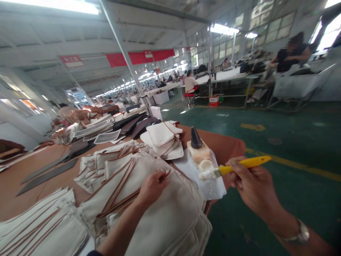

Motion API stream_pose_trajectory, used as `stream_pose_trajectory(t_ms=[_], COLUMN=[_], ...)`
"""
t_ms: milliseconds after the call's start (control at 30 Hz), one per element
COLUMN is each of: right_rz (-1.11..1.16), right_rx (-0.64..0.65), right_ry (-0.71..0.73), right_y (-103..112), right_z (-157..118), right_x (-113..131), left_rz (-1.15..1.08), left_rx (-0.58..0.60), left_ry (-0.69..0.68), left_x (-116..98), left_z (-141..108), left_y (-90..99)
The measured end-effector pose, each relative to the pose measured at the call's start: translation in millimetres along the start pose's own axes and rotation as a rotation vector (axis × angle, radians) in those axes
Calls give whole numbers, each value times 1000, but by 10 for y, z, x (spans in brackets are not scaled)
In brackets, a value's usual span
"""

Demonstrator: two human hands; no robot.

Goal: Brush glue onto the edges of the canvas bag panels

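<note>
My right hand point(252, 183) grips a brush point(247, 164) by its yellow handle. The white-coated bristles rest at the round mouth of a pale, stained container point(198, 153) with a black cone-shaped cap on its far end. Beneath that container lies a white sheet point(213, 186) at the table edge. Curled fingers close my left hand point(154, 186) above a pile of off-white leather-like panels point(170, 209) with brown edging. Something small and brownish shows at its fingertips, too unclear to name.
More edged panels point(39, 220) lie fanned at the lower left. Dark strips point(48, 176) and a stack of white pieces point(162, 138) sit on the brown table top point(13, 188). Green floor point(293, 138) runs along the right. A seated person point(190, 83) and another person point(291, 55) are farther off.
</note>
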State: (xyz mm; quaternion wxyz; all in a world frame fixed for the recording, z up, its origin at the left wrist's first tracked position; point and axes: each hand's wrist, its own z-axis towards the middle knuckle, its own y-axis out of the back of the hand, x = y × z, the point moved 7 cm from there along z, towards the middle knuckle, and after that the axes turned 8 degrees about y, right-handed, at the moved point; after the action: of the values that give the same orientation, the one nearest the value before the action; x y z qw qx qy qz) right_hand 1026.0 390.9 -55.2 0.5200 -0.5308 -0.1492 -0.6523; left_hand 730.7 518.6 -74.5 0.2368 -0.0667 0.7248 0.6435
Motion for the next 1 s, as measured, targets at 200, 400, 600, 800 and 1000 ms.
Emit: stream_pose_trajectory(t_ms=[200, 400, 600, 800, 1000], right_rz=[39, -228, -340, -408, -250], right_rx=[193, 339, 290, 348, 264], right_ry=[112, 337, 535, 541, 448], right_y=[-532, -823, -760, -737, -503], right_z=[49, 4, -116, -120, 5], right_x=[104, 325, 635, 597, 851], left_rz=[-421, -595, -574, -315, 361], left_rx=[126, 203, 147, -9, -621], left_ry=[-69, -64, -86, -235, -771], left_x=[-331, -466, -470, -578, -957], left_z=[-456, -704, -788, -929, -1460], left_y=[125, 179, 207, 235, 346])
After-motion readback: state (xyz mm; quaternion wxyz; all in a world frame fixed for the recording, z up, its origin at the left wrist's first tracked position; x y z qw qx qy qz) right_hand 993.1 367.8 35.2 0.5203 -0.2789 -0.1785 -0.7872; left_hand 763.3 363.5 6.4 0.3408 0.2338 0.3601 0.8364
